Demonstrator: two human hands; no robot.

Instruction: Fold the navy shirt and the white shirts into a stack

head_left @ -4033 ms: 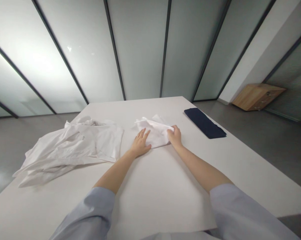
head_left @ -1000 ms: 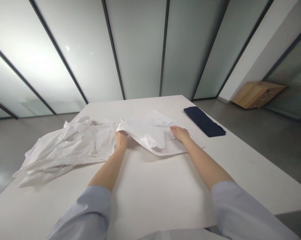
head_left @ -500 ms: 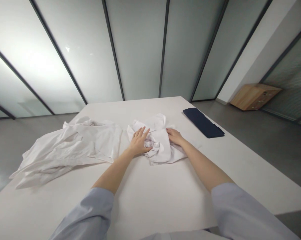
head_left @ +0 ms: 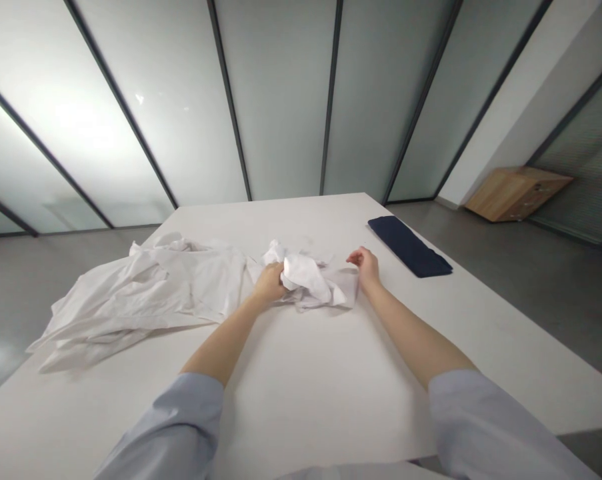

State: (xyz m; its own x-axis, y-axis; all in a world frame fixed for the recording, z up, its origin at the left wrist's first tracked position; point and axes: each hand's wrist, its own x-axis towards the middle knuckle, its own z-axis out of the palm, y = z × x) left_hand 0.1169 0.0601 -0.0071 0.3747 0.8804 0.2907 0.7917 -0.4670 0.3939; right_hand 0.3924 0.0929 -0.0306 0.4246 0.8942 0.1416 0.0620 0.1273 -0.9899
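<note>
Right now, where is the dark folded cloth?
The dark folded cloth lies flat by the table's right edge, beyond the right hand.

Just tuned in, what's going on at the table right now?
A person in pale blue sleeves is working a small white cloth on a white table. The left hand is closed on the bunched, crumpled left side of it. The right hand sits at its right edge with fingers curled; whether it grips the fabric cannot be told. A larger heap of white garments lies to the left, touching or nearly touching the cloth. A folded dark blue cloth rests apart at the far right.
</note>
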